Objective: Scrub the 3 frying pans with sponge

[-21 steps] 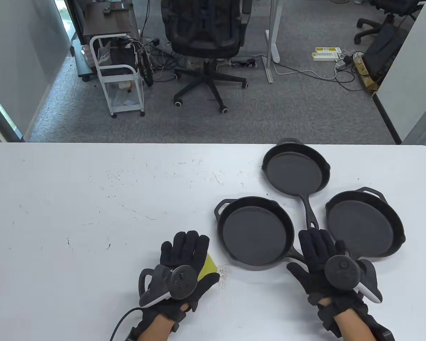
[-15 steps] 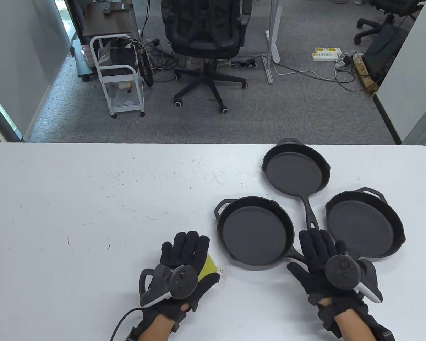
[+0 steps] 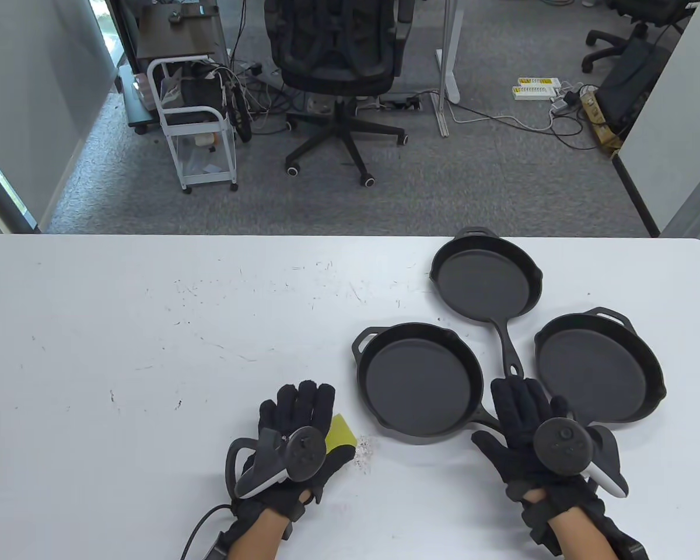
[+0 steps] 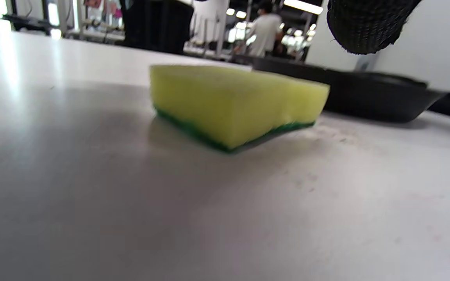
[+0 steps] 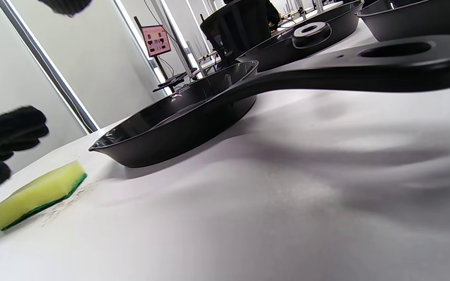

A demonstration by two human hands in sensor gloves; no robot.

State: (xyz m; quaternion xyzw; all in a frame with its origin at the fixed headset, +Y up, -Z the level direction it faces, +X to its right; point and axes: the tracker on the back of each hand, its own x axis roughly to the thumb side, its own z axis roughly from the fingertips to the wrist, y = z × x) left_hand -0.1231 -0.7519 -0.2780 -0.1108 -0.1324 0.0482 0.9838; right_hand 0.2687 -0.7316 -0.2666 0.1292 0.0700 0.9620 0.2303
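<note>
Three black cast-iron frying pans lie on the white table (image 3: 151,350): a near-left pan (image 3: 420,382) (image 5: 178,121), a far pan (image 3: 484,280) and a right pan (image 3: 598,367). A yellow sponge (image 3: 342,430) (image 4: 233,105) (image 5: 33,195) with a green underside lies flat left of the near-left pan. My left hand (image 3: 297,408) hovers over the sponge's left part with fingers spread; the left wrist view shows nothing touching the sponge. My right hand (image 3: 519,408) lies flat, fingers straight, over the near-left pan's handle (image 5: 365,66). Whether it touches the handle, I cannot tell.
Fine crumbs (image 3: 364,452) are scattered on the table beside the sponge. The far pan's handle (image 3: 508,350) runs down between the other two pans. Beyond the table's far edge stand an office chair (image 3: 335,52) and a white cart (image 3: 198,128).
My left hand has drawn back a little toward the near edge and to the left, uncovering more of the sponge. The right hand and the pans have not moved.
</note>
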